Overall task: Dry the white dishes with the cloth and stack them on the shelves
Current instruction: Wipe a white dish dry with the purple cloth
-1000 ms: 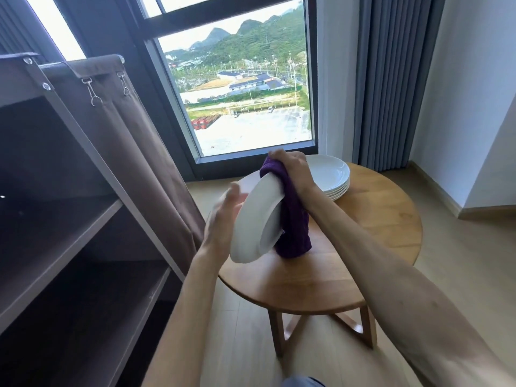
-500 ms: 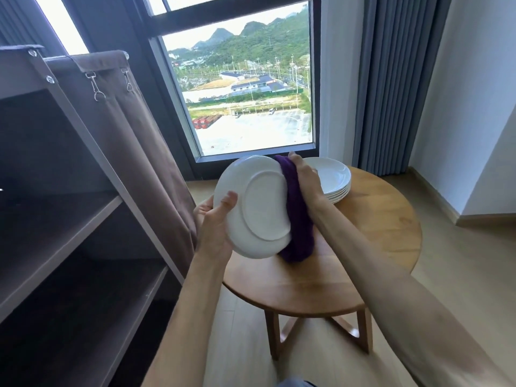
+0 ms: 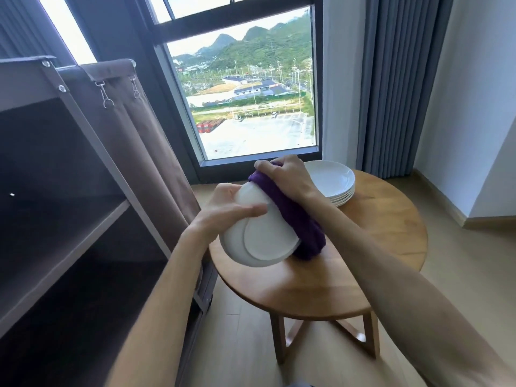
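Left hand (image 3: 223,216) grips the plate (image 3: 259,241), right hand (image 3: 284,177) clutches the cloth (image 3: 293,219); I'd rub the whole underside, rim too.

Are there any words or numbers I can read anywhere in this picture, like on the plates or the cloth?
None can be read.
The white plate, the stack of plates and the purple cloth are plain.
The shelf unit shows no label.
The building roof outside the window has a small red mark, too small and blurred to read.
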`<state>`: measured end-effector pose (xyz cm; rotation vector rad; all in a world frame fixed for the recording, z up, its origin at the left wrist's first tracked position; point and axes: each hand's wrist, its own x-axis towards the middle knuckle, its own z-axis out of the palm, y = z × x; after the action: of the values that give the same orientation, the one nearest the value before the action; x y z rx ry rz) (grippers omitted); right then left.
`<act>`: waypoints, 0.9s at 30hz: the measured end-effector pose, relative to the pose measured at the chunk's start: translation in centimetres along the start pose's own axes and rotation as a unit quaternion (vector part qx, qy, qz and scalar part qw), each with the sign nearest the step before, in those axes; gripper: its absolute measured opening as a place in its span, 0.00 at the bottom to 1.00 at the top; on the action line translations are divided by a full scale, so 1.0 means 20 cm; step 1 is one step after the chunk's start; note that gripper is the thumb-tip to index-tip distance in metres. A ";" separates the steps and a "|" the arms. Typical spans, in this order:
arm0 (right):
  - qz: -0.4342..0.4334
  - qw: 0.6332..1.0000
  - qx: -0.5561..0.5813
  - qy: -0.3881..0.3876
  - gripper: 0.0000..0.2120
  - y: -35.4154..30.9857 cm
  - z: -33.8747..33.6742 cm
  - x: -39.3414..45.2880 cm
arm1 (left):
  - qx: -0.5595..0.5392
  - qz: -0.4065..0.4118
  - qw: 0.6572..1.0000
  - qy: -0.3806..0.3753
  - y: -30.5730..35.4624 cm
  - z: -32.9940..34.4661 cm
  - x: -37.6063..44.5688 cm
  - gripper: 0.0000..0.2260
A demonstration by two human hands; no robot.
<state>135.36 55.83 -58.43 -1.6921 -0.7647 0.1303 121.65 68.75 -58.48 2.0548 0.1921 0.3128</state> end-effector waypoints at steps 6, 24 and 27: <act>0.049 0.990 0.114 0.071 0.23 0.08 -0.06 0.06 | -0.161 0.031 0.975 0.149 -0.09 0.05 -0.02 0.18; 0.280 0.741 0.581 0.185 0.23 0.46 0.16 -0.22 | -0.416 -0.064 0.812 0.405 -0.13 0.50 0.03 0.04; 0.258 0.792 0.506 0.225 0.22 0.47 0.11 -0.22 | -0.223 -0.101 0.878 0.411 -0.15 0.42 -0.03 0.20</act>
<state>134.75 54.66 -68.87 -0.7700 0.1856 0.4161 123.53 62.93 -65.08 1.3243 0.7700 0.9928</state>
